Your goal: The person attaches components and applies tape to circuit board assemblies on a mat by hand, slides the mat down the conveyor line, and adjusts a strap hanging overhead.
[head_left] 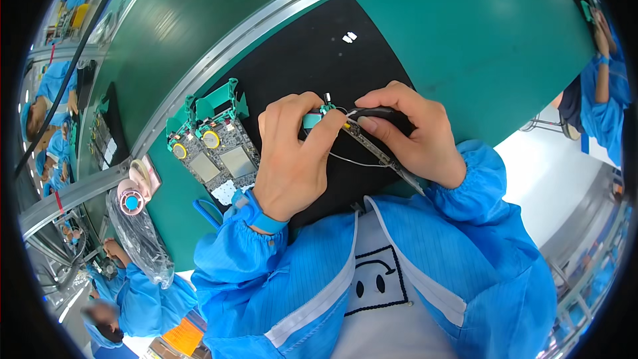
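Left hand (pixel 292 153) clamps the circuit board (pixel 370 145), angled between both hands; right hand (pixel 419 134) pinches a black tool (pixel 387 117) — its slip could snag the thin wire (pixel 362 163) beside the left hand.

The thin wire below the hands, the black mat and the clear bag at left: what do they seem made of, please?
Thin wire: perhaps plastic-coated metal; it curves smoothly and looks pale grey, but is too fine to be sure.
Black mat: probably rubber or dense fabric, given its dull, even finish.
Clear bag: likely thin, glossy plastic film, being see-through and crinkled.
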{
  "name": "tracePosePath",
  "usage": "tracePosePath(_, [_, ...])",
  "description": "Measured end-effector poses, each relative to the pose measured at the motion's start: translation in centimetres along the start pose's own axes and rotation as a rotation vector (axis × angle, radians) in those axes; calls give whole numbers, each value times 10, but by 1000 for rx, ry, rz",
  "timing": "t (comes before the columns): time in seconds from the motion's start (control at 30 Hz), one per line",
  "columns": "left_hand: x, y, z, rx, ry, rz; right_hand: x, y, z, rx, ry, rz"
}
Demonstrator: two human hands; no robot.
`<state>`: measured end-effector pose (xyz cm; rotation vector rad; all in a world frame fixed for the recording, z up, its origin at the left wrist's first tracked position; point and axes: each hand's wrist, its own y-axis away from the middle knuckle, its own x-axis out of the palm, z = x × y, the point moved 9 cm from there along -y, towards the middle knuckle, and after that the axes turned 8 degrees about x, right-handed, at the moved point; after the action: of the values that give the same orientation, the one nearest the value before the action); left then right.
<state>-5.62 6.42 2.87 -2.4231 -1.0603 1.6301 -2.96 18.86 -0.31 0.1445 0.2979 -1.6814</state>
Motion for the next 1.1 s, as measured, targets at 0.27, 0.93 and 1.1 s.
tracePosePath(0.27, [0,-5,1,-27,23,8,-3,7,10,-182,-66,20])
tracePosePath(0.93, [-3,-2,-1,6,43,-35,-1,23,23,-316,50,-77])
tracePosePath(1.1, [-9,-8,1,44,98,45,-12,20,31,-246,174,-60])
